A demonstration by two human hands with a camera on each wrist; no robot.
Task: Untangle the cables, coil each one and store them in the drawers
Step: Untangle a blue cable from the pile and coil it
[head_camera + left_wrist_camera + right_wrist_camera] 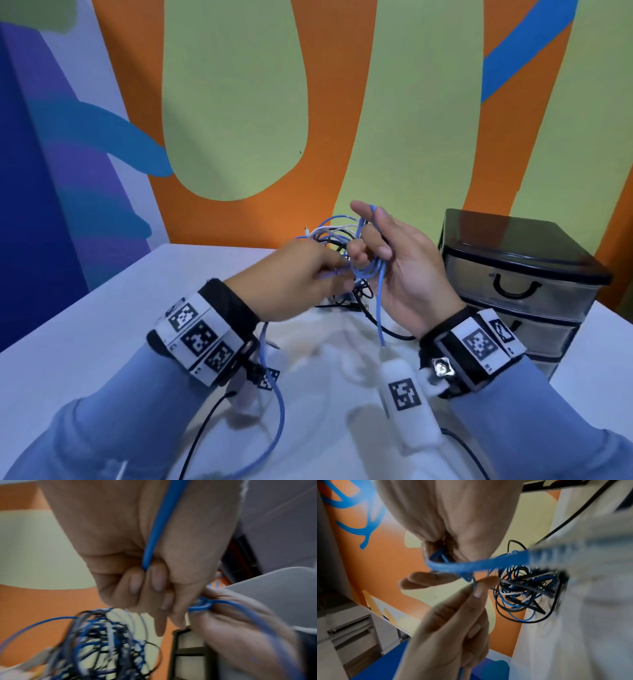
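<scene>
Head view: two hands work a blue cable above a white table.

Left hand (291, 274) pinches the blue cable (368, 270); right hand (394, 260) curls its fingers round its small coil. Behind them lies the cable tangle (337, 236); at far right stands the closed drawer unit (520, 274).

The cable (378, 301) in the hands is blue; the tangle (334, 236) mixes blue, white and black strands. The drawers (513, 294) are smoky grey with a black top and handles. The table (85, 342) is white, sleeves (102, 428) pale blue, wristbands (198, 339) black-and-white checked (square markers). The wall (342, 102) is orange, green and blue.
</scene>
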